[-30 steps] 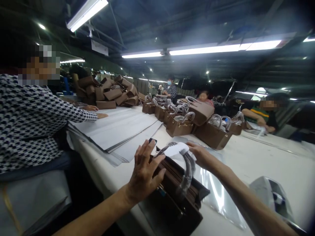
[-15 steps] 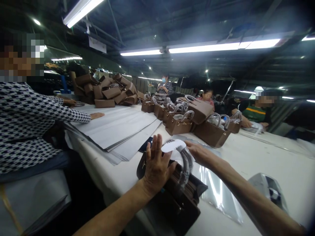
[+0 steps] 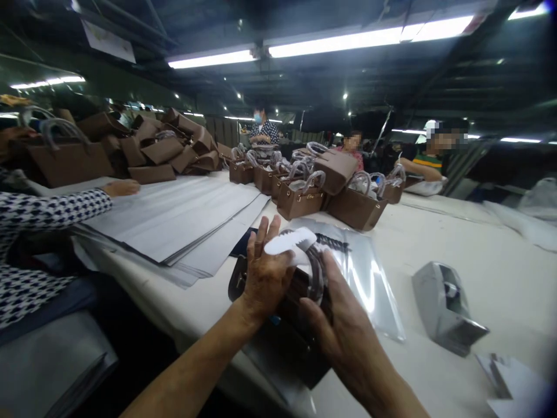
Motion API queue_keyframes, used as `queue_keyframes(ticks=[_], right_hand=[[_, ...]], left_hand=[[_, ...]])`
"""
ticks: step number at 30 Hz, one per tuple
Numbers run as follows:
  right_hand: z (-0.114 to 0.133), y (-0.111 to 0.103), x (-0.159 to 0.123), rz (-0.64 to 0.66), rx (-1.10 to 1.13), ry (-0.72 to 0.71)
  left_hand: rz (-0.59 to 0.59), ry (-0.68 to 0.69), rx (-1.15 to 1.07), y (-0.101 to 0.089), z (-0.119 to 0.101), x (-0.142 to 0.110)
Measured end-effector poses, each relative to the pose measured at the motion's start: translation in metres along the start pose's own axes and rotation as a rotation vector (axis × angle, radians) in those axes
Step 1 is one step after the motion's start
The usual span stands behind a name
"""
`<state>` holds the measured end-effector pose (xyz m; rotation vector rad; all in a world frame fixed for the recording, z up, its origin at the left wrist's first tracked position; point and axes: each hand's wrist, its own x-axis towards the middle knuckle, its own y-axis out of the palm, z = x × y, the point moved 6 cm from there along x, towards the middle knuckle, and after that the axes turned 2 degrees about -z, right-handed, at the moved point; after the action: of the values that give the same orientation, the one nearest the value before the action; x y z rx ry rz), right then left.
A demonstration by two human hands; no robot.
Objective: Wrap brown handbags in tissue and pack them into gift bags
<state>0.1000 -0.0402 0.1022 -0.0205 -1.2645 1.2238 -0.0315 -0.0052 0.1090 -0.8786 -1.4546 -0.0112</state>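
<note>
In front of me a dark brown handbag stands at the near table edge, partly hidden by my hands. Its handles are wrapped in clear plastic. A white piece of paper or card with a jagged edge lies by the top of the handles. My left hand rests over the bag's top, fingers stretched out, beside the white piece. My right hand is around the handles' right side, its thumb on the near side and its fingertips partly hidden behind.
A clear plastic sheet lies right of the bag, with a grey tape dispenser beyond. Large grey-white sheets are stacked at left, near a co-worker's hand. Brown handbags stand farther back; several more are piled behind.
My right hand has come from behind the handles to their near right side. My left hand stays over the bag. The view has turned right, and a handbag now shows at far left.
</note>
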Motion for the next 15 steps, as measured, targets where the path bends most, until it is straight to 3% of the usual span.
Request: queue_keyframes(ticks=[2,5,10,12,15], right_hand=[[0.011,0.010,-0.015,-0.057,-0.096,-0.023],[0.008,0.022,-0.017,-0.098,-0.168,0.012],[-0.004,0.023,-0.010,-0.110,-0.138,0.090],[-0.005,0.023,-0.010,-0.119,-0.101,0.101],[-0.009,0.024,-0.011,-0.147,-0.041,0.122]], left_hand=[[-0.023,-0.004,-0.024,-0.009,-0.003,-0.003],[-0.081,0.032,-0.060,-0.048,-0.011,-0.018],[0.035,0.125,-0.148,-0.114,-0.013,-0.071],[0.043,0.162,-0.171,-0.126,-0.008,-0.097],[0.027,0.205,-0.206,-0.124,0.001,-0.135]])
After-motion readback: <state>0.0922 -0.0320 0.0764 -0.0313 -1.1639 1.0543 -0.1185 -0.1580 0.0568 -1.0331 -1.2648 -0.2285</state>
